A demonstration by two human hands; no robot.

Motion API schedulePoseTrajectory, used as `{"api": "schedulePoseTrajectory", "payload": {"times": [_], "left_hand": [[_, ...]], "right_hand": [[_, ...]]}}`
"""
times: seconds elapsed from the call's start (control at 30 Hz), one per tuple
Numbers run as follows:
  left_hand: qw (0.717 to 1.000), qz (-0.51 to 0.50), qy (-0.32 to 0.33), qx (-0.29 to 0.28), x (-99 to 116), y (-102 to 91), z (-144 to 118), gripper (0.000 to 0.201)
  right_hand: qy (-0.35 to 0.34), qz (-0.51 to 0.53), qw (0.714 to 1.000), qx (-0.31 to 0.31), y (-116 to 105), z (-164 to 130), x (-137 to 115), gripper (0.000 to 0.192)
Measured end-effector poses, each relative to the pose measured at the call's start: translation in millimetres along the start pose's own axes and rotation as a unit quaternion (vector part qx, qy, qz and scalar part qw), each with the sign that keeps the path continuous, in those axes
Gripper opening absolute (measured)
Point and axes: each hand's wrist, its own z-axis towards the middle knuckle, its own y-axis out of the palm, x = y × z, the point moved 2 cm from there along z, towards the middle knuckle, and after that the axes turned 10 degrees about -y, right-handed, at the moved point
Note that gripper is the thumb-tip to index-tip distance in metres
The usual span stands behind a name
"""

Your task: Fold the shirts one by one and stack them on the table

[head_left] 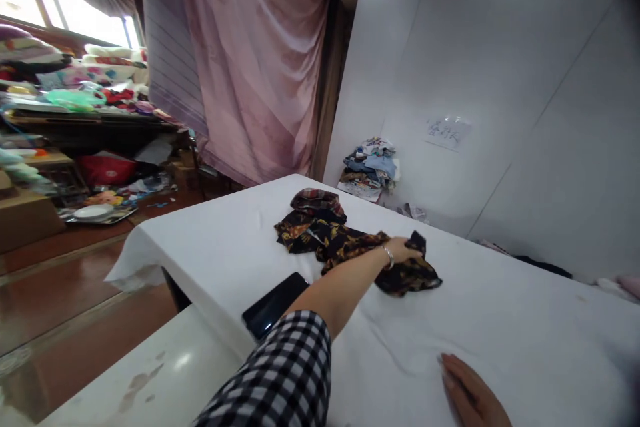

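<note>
- A dark patterned garment (345, 237) lies crumpled on the white-covered table (500, 320), toward its far side, with one rounded part bunched at the far left end and the rest trailing right.
- The left hand (403, 252) is stretched far out over the cloth and is closed on a fold near the garment's right end; a bracelet (389, 256) is seen at the wrist.
- The left arm is almost fully extended, reaching from the near edge diagonally to the far right, with a black-and-white checked sleeve (285, 373) pushed back above the forearm.
- The right hand (473, 393) is laid flat and open on the table cover at the near right, palm down, holding nothing, well apart from the garment.
- A dark phone (275, 303) lies face up on the table just left of the outstretched arm, near the corner.
- For the grip to serve well, it is judged that a single layer at an edge or seam should be pinched rather than a bunched handful, so that the fabric can be spread without tangling.
- It is judged that the flat right hand is best kept pressed on the cover so the sheet is not dragged along.
- A pile of folded clothes (370, 170) is stacked against the far wall.
</note>
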Motion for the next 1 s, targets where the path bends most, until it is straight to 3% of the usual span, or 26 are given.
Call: {"api": "schedulePoseTrajectory", "payload": {"times": [0.07,0.13,0.23,0.33,0.4,0.43,0.53,0.63,0.7,0.8,0.9,1.0], "left_hand": [[0.997,0.059,-0.018,-0.056,-15.4,27.8,-8.9,0.022],[0.984,0.141,0.005,-0.108,-15.8,41.4,-16.6,0.034],[0.956,0.256,0.087,-0.115,-1.2,25.9,-23.9,0.037],[0.943,0.317,0.099,-0.004,7.0,-34.9,-26.1,0.031],[0.917,0.378,0.031,0.124,0.4,-91.2,-27.1,0.028],[0.905,0.395,0.007,0.160,-5.8,-118.7,-28.1,0.028],[0.882,0.420,-0.045,0.208,-31.1,-186.9,-30.6,0.033],[0.865,0.436,-0.090,0.232,-54.0,-224.0,-30.3,0.041],[0.856,0.447,-0.102,0.238,-62.0,-231.6,-28.0,0.043],[0.843,0.472,-0.087,0.241,-63.2,-226.8,-21.1,0.042],[0.834,0.497,-0.067,0.231,-60.8,-215.8,-10.4,0.035],[0.829,0.508,-0.083,0.219,-62.7,-210.7,2.5,0.032]], "right_hand": [[0.015,0.019,0.999,0.025,-0.4,-3.3,-0.4,0.026],[0.020,0.030,0.999,0.034,-0.9,-6.7,-2.5,0.026],[0.019,0.018,0.999,0.022,-3.5,-9.1,-9.0,0.028],[0.020,0.001,1.000,-0.013,-9.5,-2.4,-21.0,0.032],[0.012,-0.015,0.999,-0.028,-14.7,10.4,-34.5,0.036],[-0.004,-0.029,0.999,-0.029,-16.6,19.7,-43.4,0.038],[-0.116,-0.071,0.991,-0.014,-13.0,56.7,-77.9,0.040],[-0.228,-0.102,0.967,-0.043,12.7,99.9,-115.7,0.038],[-0.264,-0.134,0.951,-0.090,39.4,128.1,-138.1,0.038],[-0.262,-0.201,0.931,-0.154,81.6,165.0,-162.9,0.048],[-0.232,-0.261,0.917,-0.191,115.1,192.9,-174.2,0.062],[-0.236,-0.295,0.904,-0.201,134.6,210.8,-174.2,0.071]]}}
